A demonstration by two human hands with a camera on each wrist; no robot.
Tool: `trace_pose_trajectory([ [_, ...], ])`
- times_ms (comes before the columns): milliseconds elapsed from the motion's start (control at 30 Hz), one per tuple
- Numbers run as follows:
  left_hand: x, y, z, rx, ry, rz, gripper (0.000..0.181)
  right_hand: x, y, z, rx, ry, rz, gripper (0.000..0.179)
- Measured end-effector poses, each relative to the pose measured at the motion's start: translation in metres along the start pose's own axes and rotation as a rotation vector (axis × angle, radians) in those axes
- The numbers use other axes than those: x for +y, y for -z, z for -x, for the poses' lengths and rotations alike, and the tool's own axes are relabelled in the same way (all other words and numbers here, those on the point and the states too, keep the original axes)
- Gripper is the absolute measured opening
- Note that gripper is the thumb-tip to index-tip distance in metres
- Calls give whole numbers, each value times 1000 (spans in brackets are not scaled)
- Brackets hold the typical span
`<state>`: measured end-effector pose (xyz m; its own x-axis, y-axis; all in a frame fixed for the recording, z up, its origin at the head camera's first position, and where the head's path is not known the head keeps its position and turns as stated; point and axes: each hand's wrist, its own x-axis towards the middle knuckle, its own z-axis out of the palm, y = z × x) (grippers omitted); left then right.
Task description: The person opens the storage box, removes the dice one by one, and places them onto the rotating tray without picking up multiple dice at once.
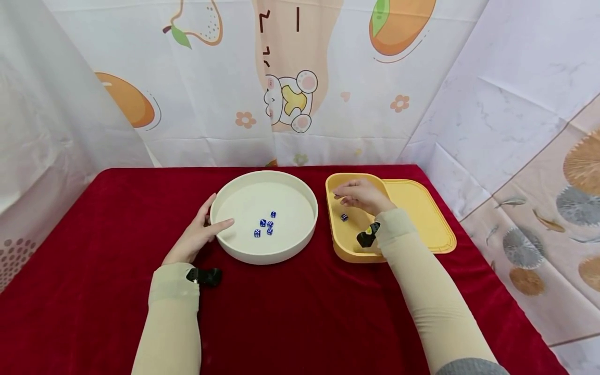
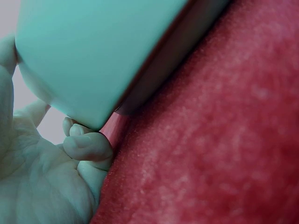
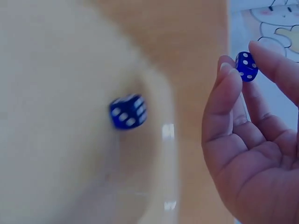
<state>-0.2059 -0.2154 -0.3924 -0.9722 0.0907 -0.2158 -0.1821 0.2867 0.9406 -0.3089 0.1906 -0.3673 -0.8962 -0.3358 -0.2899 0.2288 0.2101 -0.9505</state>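
Note:
A round white tray [image 1: 262,257] rests on the red cloth, with several blue dice [image 1: 263,223] scattered on its floor. My left hand [image 1: 194,237] grips its left side, thumb over the rim; in the left wrist view the fingers [image 2: 86,147] curl at the lower edge. Over the yellow container [image 1: 348,240], my right hand [image 1: 363,196] pinches a blue die [image 3: 246,66] between thumb and fingertips. Another blue die [image 3: 128,112] lies on the container's floor below that hand. The right forearm hides part of the container's near right corner.
A flat yellow lid [image 1: 417,213] lies just right of the container, near the right table edge. Red cloth [image 1: 281,312] covers the table. Printed curtains [image 1: 201,94] hang behind it and along both sides.

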Motion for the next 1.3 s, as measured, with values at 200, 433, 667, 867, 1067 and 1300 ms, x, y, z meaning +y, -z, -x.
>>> trace_pose_trajectory([
  [200, 5, -1, 4, -2, 0, -4, 98, -15, -7, 4, -29, 38, -78, 10],
  [433, 5, -2, 5, -5, 1, -11, 98, -30, -19, 3, -80, 47, -109, 15],
  [667, -7, 1, -4, 2, -7, -1, 98, -51, -29, -3, -56, 20, -72, 11],
  [867, -25, 4, -17, 16, -14, -17, 98, -71, -41, -7, -55, 33, -10, 26],
  [1067, -19, 4, -13, 15, -5, -17, 98, -83, -54, -14, -52, 40, 51, 28],
  [1300, -13, 2, -10, 8, -6, 2, 98, -84, -72, -26, -33, 61, 81, 29],
])
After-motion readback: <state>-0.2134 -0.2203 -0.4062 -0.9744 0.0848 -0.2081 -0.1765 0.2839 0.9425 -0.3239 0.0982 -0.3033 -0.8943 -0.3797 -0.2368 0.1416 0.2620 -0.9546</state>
